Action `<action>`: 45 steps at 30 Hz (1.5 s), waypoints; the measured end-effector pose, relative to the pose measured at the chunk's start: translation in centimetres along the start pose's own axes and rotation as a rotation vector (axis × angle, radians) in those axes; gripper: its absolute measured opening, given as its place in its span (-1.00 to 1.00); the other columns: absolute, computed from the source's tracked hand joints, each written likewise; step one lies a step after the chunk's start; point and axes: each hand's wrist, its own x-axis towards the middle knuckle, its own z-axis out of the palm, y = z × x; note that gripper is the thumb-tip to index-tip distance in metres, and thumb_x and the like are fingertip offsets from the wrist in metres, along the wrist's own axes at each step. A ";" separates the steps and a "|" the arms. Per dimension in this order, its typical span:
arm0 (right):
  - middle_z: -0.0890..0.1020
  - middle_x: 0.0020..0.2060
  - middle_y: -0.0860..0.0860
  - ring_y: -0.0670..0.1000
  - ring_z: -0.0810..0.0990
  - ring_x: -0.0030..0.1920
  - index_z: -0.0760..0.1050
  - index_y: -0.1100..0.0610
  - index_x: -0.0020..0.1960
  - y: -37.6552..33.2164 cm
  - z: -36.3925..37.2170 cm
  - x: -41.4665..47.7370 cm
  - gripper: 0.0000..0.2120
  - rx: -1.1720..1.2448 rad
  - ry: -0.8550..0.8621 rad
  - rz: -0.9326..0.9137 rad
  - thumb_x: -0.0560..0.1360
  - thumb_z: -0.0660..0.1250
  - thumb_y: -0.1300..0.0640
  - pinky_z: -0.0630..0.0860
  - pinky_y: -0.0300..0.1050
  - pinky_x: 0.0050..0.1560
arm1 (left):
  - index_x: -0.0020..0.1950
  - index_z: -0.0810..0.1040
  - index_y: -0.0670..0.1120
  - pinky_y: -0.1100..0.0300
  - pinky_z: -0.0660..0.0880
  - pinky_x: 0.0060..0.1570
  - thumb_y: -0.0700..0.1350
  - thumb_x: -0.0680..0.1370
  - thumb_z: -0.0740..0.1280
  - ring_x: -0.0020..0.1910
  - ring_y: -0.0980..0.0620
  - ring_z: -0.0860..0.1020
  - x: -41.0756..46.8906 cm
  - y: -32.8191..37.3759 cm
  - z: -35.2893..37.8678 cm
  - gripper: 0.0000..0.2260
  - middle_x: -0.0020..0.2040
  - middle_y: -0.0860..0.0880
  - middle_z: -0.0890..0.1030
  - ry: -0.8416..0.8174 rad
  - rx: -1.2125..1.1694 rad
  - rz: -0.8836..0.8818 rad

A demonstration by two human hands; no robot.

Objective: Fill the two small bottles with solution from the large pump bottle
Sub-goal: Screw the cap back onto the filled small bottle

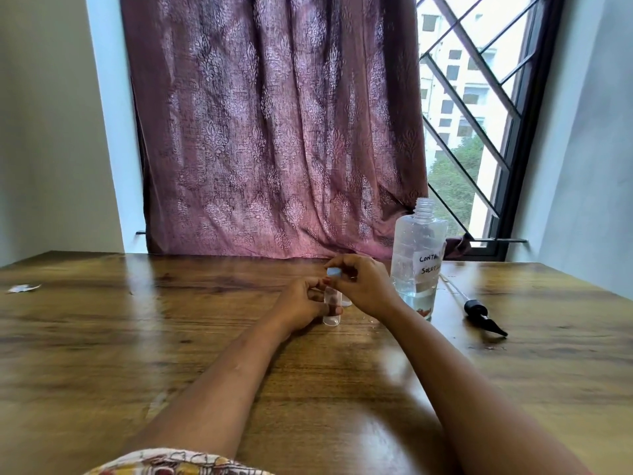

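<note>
**Q:** Hands first — what does each one do at the centre of the frame?

**A:** Left hand (301,305) is curled around a small clear bottle (331,311) that stands upright on the wooden table (171,354), with the thumb pressed low on its wall. Right hand (359,284) pinches a pale blue cap (334,271) between its fingertips, directly over the bottle's mouth. Whether the cap is going on or coming off cannot be told.

**Q:** And the second small bottle?

**A:** A sliver of clear plastic (346,301) shows just behind the first, mostly hidden by the right hand; it is probably the other one.

**Q:** How should the small bottle handle?

**A:** By its look, light, thin-walled and easily tipped. A grip low on the body steadies it; a hard squeeze would likely dent it or push liquid out. The cap is small and smooth — a fingertip pinch suits it.

**Q:** Farther back?

**A:** Just right of the hands stands the large bottle (418,258), its threaded neck open, a handwritten label on its side, liquid only in the lower part. Judged from that level, it is moderately light but top-open, so it should be held around the middle and tilted slowly. Its black pump head (483,317) with dip tube lies on the table at the right. Behind all hangs a patterned curtain (274,132).
</note>
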 end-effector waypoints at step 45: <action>0.59 0.04 0.14 0.13 0.53 0.08 0.59 0.18 0.04 2.5 -0.5 0.3 -0.77 -0.493 -0.196 0.018 0.38 0.40 0.26 0.41 -0.11 0.05 | 0.12 0.57 -0.15 0.16 0.54 0.04 -0.28 0.33 0.51 -0.02 0.05 0.63 0.7 -0.7 0.1 -0.62 0.00 -0.11 0.68 0.019 0.097 0.004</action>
